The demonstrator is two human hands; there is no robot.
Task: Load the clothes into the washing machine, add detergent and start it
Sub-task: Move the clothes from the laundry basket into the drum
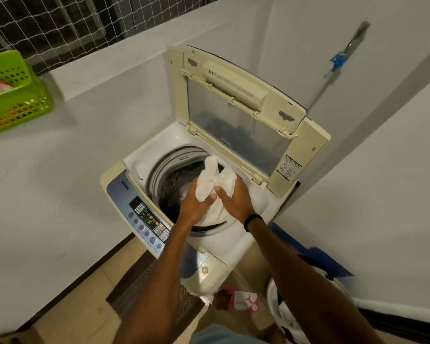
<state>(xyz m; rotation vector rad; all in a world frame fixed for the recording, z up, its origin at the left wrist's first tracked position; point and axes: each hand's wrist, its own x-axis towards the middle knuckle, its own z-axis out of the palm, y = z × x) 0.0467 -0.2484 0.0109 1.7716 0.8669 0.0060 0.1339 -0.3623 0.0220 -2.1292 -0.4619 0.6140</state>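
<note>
Basket (15, 105): green, far left of my hands, up on the ledge. Contents unclear; I can't say whether detergent is in it.
Panel (147, 217): just left of my left hand, display lit, buttons untouched.
Drum (174, 180): open beneath both hands, dark inside; can't tell what load is already in.
Left hand (196, 202): fingers closed on the near edge of the cloth, over the drum mouth.
Cloth (216, 180): white, bunched, held between both hands; part trails down over the drum's right rim.
Right hand (236, 197): clamped on the cloth's right side, dark band at the wrist.
Lid (236, 105): raised, behind and above my hands.
Hamper (283, 311): low at my right elbow, more laundry showing in it.
Stage: loading, I judge; detergent and start not yet done.
Risk: trailing fabric could stay draped over the rim and be caught by the lid if I let go too early.
Risk: my left forearm sits close over the panel; a brush could press a button.
</note>
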